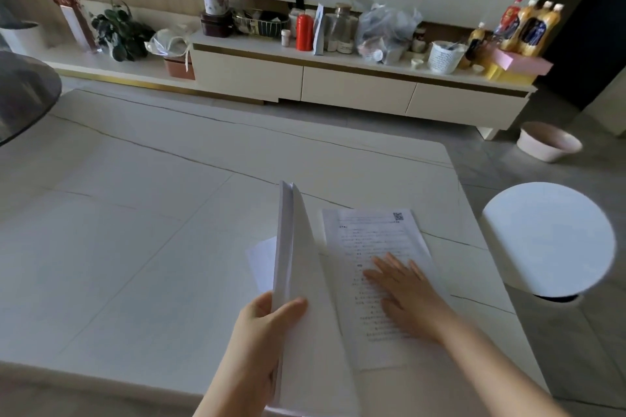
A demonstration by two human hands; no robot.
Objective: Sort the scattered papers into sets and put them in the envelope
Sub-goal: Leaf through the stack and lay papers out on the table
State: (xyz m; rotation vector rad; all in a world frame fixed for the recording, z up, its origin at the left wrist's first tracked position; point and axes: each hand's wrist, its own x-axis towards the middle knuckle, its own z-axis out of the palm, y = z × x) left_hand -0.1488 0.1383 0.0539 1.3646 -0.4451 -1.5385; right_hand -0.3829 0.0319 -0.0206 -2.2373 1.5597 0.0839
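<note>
Left hand (pixel 267 318) gripping a stack of papers (pixel 298 281) on edge near the worktop's (pixel 135 213) near edge, thumb curled over the front sheet, fingers behind. Right hand (pixel 406 294) flat, fingers straight and spread, pressing on a printed sheet (pixel 372 234) lying toward the right edge. Another white sheet (pixel 262 261) peeking out left of the stack, flat on the worktop.

The raised white paper stack (pixel 298 281) hides most of a loose white sheet (pixel 262 261) near the desk's front edge. Print on the flat printed page (pixel 372 247) is too small to read.
</note>
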